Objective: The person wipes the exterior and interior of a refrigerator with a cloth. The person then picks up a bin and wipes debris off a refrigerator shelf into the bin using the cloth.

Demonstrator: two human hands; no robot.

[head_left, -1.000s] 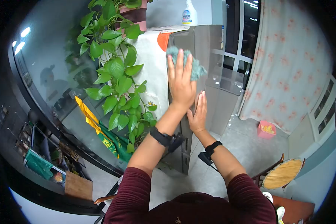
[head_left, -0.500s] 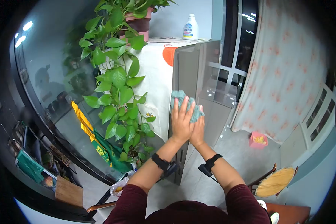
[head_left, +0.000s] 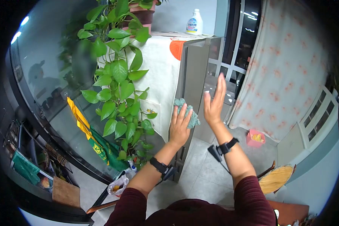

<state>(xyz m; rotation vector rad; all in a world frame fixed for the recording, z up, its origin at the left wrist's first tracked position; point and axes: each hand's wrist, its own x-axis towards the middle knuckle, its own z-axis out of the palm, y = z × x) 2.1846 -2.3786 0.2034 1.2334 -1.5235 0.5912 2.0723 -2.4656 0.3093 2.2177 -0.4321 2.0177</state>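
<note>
Left hand [head_left: 179, 133] on cloth [head_left: 193, 119], right hand [head_left: 214, 109] empty

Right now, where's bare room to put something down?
Two spots: the floor tiles between the grey refrigerator and pink basket, and the covered refrigerator top between the flowerpot and white bottle. It's crowded left of the left hand, where pothos vines hang beside the green-and-yellow cloth.
</note>
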